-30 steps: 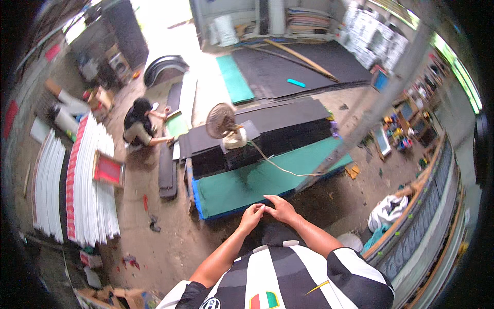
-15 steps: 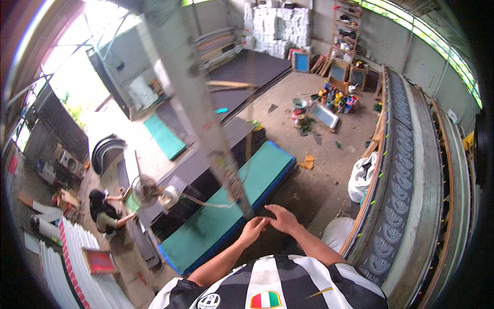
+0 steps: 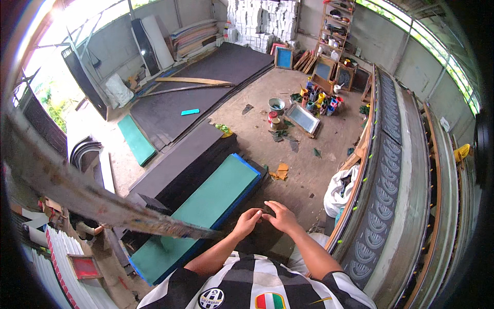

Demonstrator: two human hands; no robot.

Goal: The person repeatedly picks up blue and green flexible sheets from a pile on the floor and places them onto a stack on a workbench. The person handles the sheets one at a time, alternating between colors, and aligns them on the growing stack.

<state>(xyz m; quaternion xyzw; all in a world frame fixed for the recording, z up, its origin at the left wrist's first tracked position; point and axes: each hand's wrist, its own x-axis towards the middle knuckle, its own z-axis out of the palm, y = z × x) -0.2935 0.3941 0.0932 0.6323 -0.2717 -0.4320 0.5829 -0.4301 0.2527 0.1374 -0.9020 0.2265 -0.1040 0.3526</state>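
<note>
In front of my chest, my left hand and my right hand are held up close together in mid-air. The fingers of both are loosely bent and spread a little, and nothing shows between them. A narrow gap separates the fingertips. Left of and beyond my hands lies a long stack of green sheets with a blue edge. Beside it is a stack of dark sheets.
A metal post slants in from the left. Along my right runs a long printing table with dark patterned fabric. Paint pots and a framed screen stand on the floor ahead. Another person is at far left.
My view has moved forward past the post, which now lies to my left. The fingertips of my hands, touching before, are slightly apart. The fan has left the view.
</note>
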